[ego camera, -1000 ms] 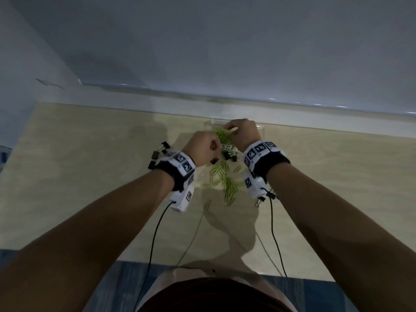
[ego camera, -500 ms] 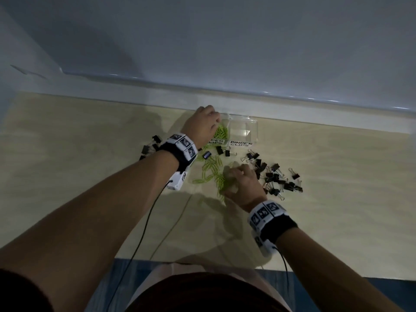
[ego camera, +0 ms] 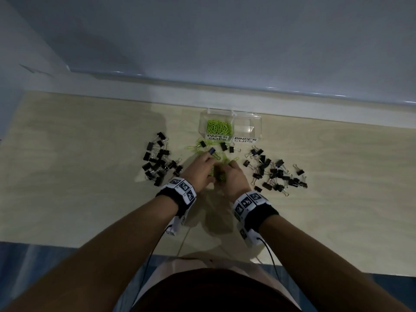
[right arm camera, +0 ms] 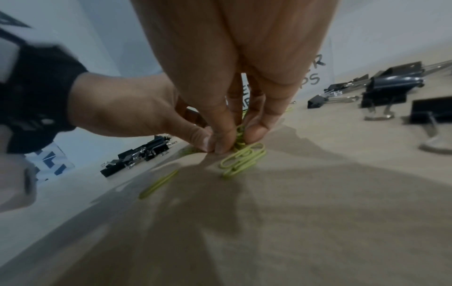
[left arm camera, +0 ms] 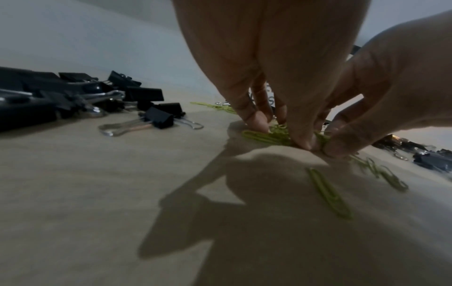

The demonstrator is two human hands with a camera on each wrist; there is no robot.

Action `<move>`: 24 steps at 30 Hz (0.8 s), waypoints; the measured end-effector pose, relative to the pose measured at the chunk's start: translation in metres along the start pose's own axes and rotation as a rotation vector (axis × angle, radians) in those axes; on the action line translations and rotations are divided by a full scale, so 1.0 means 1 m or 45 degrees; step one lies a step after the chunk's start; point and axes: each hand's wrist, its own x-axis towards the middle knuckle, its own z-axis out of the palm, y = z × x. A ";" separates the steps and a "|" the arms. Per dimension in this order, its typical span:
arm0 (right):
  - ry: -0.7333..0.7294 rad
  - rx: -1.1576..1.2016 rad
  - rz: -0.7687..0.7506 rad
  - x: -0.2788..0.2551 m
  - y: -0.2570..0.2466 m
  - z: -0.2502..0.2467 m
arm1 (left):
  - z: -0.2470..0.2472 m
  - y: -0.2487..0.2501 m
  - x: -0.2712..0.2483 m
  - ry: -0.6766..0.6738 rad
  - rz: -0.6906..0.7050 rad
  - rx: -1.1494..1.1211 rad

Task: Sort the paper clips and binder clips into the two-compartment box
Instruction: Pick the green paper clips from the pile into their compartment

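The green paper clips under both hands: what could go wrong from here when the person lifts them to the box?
1. Both the left hand and the right hand pinch one tangled bunch of green paper clips; loose ones may drop on lifting.
2. Stray binder clips lie between the hands and the box; one could be swept along into the paper clip side.
3. A single paper clip lying nearer the person might be overlooked.
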 end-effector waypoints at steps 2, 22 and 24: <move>0.017 -0.014 -0.018 0.000 0.000 -0.001 | -0.002 0.005 0.003 -0.017 0.022 -0.009; 0.384 0.381 -0.062 0.065 -0.014 -0.095 | -0.069 0.000 0.020 0.202 0.028 -0.508; 0.393 0.342 -0.060 0.085 -0.027 -0.101 | -0.088 0.002 0.031 0.285 0.024 -0.507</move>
